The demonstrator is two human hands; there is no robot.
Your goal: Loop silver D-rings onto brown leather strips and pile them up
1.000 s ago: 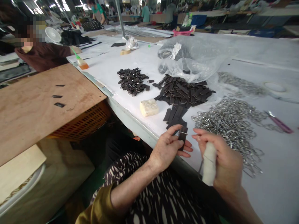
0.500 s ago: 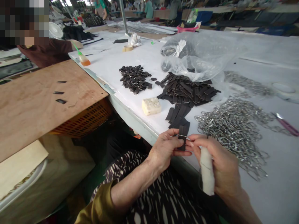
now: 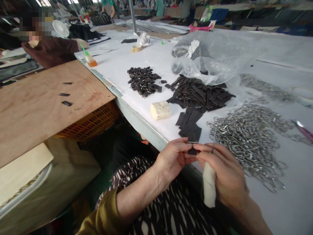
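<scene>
My left hand (image 3: 172, 159) pinches a short dark strip (image 3: 192, 150) with a metal ring on it, at the table's near edge. My right hand (image 3: 226, 171) meets it there, fingertips on the strip; in its palm lies a tool with a cloth-wrapped white handle (image 3: 209, 186) and a thin metal tip pointing up. Beyond the hands is a pile of dark strips (image 3: 201, 94). To the right spreads a heap of metal rings (image 3: 246, 137). Dark pieces fitted with rings (image 3: 144, 81) form another pile farther left, behind a pale yellowish block (image 3: 160, 110).
A clear plastic bag (image 3: 217, 58) lies behind the strips. A pink-handled tool (image 3: 304, 132) is at the far right. On the left are a wooden board (image 3: 49, 94), an orange crate (image 3: 93, 122), a bottle of orange liquid (image 3: 90, 60) and a person in a brown shirt (image 3: 53, 50).
My right hand has moved left and closed onto the strip. The strip, upright before, now looks folded at the ring. The whole view has shifted slightly.
</scene>
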